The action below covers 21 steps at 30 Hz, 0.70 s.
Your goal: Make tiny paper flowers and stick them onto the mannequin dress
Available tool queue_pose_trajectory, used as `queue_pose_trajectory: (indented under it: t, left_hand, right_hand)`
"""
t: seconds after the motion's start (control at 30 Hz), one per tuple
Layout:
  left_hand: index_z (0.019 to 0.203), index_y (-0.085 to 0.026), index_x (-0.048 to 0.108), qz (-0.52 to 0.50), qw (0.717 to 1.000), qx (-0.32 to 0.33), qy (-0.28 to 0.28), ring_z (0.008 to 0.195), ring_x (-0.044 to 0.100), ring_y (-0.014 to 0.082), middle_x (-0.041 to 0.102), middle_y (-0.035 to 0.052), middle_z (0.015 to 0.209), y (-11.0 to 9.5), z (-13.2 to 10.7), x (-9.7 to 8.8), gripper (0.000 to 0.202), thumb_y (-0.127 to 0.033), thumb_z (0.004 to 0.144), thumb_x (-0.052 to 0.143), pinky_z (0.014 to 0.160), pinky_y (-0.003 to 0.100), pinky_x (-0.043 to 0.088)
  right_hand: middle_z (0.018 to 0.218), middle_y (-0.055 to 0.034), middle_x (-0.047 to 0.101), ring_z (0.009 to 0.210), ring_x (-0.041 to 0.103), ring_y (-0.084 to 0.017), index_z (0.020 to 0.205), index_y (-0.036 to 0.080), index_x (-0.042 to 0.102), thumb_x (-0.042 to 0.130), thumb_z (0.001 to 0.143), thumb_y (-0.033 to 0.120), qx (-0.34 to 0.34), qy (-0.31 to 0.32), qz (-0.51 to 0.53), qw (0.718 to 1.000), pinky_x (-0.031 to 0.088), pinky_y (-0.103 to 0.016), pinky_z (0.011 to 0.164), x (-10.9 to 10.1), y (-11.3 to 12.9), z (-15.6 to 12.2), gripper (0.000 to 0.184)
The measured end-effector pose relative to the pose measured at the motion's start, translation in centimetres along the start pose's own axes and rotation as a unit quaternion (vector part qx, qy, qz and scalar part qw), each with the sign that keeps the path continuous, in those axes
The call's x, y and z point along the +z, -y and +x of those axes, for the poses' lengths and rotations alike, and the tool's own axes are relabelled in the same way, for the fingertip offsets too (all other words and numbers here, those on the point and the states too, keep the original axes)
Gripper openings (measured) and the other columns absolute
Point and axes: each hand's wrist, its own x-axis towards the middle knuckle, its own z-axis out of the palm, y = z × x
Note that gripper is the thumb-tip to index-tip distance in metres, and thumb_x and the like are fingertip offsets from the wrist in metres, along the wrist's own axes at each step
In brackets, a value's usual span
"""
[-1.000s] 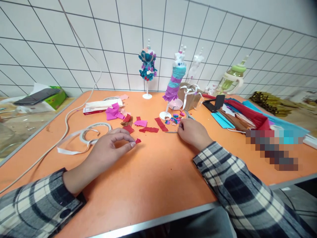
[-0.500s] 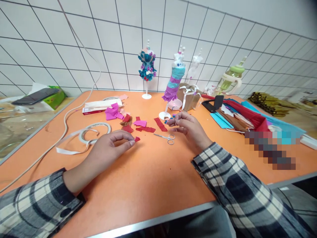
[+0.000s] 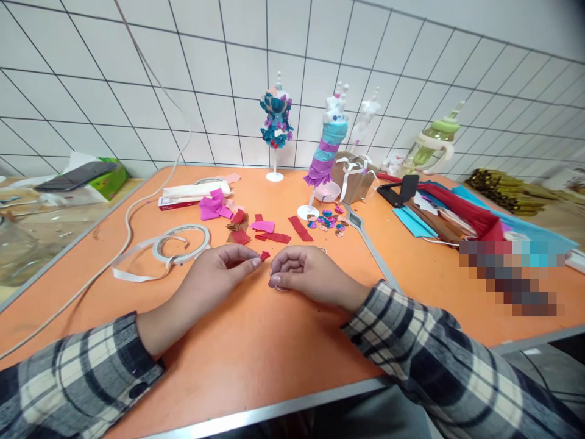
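Note:
A small gathered piece of red crepe paper (image 3: 265, 255) is pinched between the thumb and fingertips of my left hand (image 3: 223, 266). Close to its right, my right hand (image 3: 313, 272) has its fingers curled and its thumb pressed in. A thin pale strand (image 3: 281, 288) loops out below those fingertips. Behind the right hand, part of a small scissors' handle ring (image 3: 323, 250) shows; the remainder is hidden. Flat red paper strips (image 3: 300, 228) lie just beyond both hands. Left of them are a pink paper piece (image 3: 262, 227) and crumpled red and brown scraps (image 3: 238, 228).
A tape roll (image 3: 180, 244) lies left, near a white cable (image 3: 128, 228). Dressed mini mannequins (image 3: 276, 119) (image 3: 329, 149) stand at the back. Small coloured flower-like pieces (image 3: 326, 221) lie beside a long grey strip (image 3: 379, 259). Folded papers (image 3: 475, 213) and a bottle (image 3: 434, 146) are right.
My right hand has moved left and nearer, from beside the small coloured pieces to close by the red paper in my left hand. It now covers most of the scissors. The view shifted slightly.

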Motion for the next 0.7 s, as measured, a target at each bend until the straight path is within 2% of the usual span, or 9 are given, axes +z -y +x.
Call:
queue_pose_trajectory:
  t: [0.1, 0.2, 0.33, 0.5, 0.7]
  left_hand:
    - [0.079, -0.023, 0.075, -0.01, 1.0, -0.009, -0.004, 0.077, 0.076, 0.0259, 0.083, 0.0061, 0.082, -0.3, -0.1, 0.3, 0.033, -0.055, 0.074, 0.072, 0.074, 0.036, 0.059]
    - [0.08, -0.022, 0.076, 0.001, 1.0, -0.013, 0.001, 0.075, 0.077, 0.0247, 0.083, 0.0057, 0.081, -0.7, -0.2, 0.4, 0.031, -0.052, 0.076, 0.069, 0.071, 0.034, 0.059]
    - [0.076, -0.024, 0.077, 0.025, 0.999, 0.002, 0.021, 0.069, 0.075, 0.0227, 0.081, 0.0029, 0.074, -1.1, -0.3, 0.5, 0.024, -0.045, 0.074, 0.067, 0.067, 0.031, 0.059]
    - [0.074, -0.025, 0.076, 0.047, 0.998, 0.04, 0.025, 0.066, 0.073, 0.0212, 0.081, 0.0011, 0.071, -1.1, -0.4, 0.5, 0.021, -0.043, 0.073, 0.064, 0.066, 0.029, 0.059]
    - [0.074, -0.025, 0.078, 0.046, 0.997, 0.056, 0.038, 0.067, 0.074, 0.0214, 0.082, 0.002, 0.073, -0.8, -0.4, 0.5, 0.024, -0.045, 0.075, 0.064, 0.067, 0.029, 0.06]
  right_hand:
    - [0.075, 0.0032, 0.066, 0.07, 0.061, -0.013, 0.086, 0.021, 0.063, 0.073, 0.078, 0.02, -0.027, -0.037, -0.057, 0.997, 0.048, -0.028, 0.071, 0.6, -0.6, 0.1, 0.013]
    - [0.077, 0.0053, 0.071, 0.075, 0.067, -0.015, 0.096, 0.026, 0.051, 0.075, 0.079, 0.021, -0.029, -0.04, -0.054, 0.997, 0.05, -0.029, 0.073, 0.8, -0.6, -0.2, 0.03]
    - [0.077, 0.0059, 0.074, 0.076, 0.07, -0.017, 0.095, 0.027, 0.041, 0.08, 0.076, 0.024, -0.015, -0.027, -0.058, 0.998, 0.051, -0.03, 0.073, 0.8, -0.6, -0.5, 0.044]
    - [0.076, 0.0059, 0.073, 0.076, 0.07, -0.017, 0.104, 0.026, 0.047, 0.08, 0.077, 0.025, -0.004, -0.045, -0.046, 0.998, 0.05, -0.03, 0.074, 0.7, -0.4, -0.3, 0.043]
    - [0.07, 0.0059, 0.068, 0.068, 0.065, -0.014, 0.095, 0.023, 0.057, 0.076, 0.079, 0.024, 0.006, -0.046, -0.054, 0.997, 0.046, -0.027, 0.068, 0.6, -0.1, -0.3, 0.025]
